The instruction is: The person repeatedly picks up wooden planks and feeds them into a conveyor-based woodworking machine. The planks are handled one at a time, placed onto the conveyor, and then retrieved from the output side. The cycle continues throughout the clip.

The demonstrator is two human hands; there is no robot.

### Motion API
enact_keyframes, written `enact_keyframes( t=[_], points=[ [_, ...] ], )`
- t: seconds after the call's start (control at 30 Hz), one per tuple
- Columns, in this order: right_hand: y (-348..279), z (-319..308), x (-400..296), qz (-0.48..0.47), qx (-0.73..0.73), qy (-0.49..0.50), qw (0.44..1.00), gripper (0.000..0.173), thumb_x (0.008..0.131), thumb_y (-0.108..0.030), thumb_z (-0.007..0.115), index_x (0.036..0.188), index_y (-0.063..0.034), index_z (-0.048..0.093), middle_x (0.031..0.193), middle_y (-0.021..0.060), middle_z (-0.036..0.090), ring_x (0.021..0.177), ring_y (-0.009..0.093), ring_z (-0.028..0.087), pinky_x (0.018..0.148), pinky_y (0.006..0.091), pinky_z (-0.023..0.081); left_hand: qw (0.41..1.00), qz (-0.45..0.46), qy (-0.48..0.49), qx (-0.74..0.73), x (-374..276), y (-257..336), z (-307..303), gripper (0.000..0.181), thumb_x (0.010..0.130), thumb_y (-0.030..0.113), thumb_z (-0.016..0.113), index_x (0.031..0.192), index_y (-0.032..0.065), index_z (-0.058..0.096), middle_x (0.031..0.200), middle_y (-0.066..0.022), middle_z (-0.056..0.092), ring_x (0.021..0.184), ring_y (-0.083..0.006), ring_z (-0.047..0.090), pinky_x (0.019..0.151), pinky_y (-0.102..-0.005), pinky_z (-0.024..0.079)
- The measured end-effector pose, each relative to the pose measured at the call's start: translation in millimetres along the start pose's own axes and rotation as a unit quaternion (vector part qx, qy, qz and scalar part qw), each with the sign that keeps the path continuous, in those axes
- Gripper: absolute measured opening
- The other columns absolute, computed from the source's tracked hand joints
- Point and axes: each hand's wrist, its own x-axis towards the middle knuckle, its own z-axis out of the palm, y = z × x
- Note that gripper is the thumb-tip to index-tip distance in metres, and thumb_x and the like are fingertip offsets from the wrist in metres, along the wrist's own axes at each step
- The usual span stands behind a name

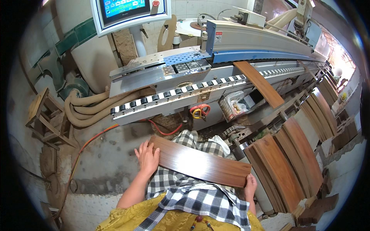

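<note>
A glossy dark-brown wooden board [199,161] lies across the person's lap, over a checked apron [202,199], and I hold it at both ends. My left hand [148,157] grips its left end, with fingers on the top face near the corner. At the right end, my right hand [250,184] pinches the lower corner. In front, another brown board [258,83] lies slanted across the roller rail [179,91] of an edge-banding machine [260,43], its near end jutting out over the rail. Bright light reflects off the middle of the held board.
Stacks of wooden boards [277,170] stand on a roller conveyor at the right. A wire basket [227,108] with plastic bags hangs below the rail, beside red-handled scissors [204,109]. Dust hoses [86,109], a wooden stool [47,115] and a control panel [131,17] are at the left.
</note>
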Motion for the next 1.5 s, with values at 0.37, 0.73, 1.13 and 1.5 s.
enact_keyframes(
  t=[0.37,0.73,1.13,1.5],
  points=[
    [-18.7,-67.2,-13.8,0.118,0.145,-0.013,0.982,0.035,0.091,-0.034,0.050,0.106,-0.0026,0.055,0.100,0.0077,0.058,0.090,0.018,0.055,0.079,0.0333,0.044,0.993,0.024,-0.045,-0.106,-6.8,41.6,33.8,0.027,0.078,0.024,0.061,0.099,0.0069,0.064,0.137,-0.0138,0.034,0.133,-0.0345,0.016,0.105,-0.0577,0.003],
    [-65.4,20.0,-7.0,0.092,0.292,-0.003,0.952,0.044,0.089,-0.036,0.053,0.118,-0.0035,0.049,0.113,0.0086,0.056,0.102,0.022,0.054,0.085,0.0371,0.044,0.759,-0.039,-0.107,-0.641,87.3,108.0,-19.3,0.071,0.085,0.005,0.058,0.138,0.0046,0.012,0.094,-0.0137,0.060,0.083,-0.0163,0.061,0.070,-0.0265,0.050],
    [-136.8,137.1,-20.8,0.054,0.207,-0.431,0.877,0.027,0.094,-0.022,0.042,0.105,0.0015,0.053,0.092,0.0099,0.061,0.079,0.017,0.059,0.074,0.0292,0.049,0.726,-0.063,-0.131,-0.672,70.7,100.9,-22.5,0.045,0.088,0.012,0.054,0.126,0.0065,0.030,0.112,-0.0101,0.053,0.093,-0.0166,0.058,0.070,-0.0293,0.051],
    [-138.7,207.0,-40.5,0.040,0.085,-0.592,0.800,0.029,0.093,-0.021,0.048,0.103,0.0042,0.060,0.090,0.0092,0.065,0.078,0.012,0.060,0.073,0.0244,0.048,0.768,-0.025,-0.030,-0.640,70.0,40.4,-56.8,0.068,0.090,0.007,0.050,0.143,0.0068,0.007,0.115,-0.0158,0.055,0.098,-0.0165,0.056,0.086,-0.0300,0.045]
  ],
)
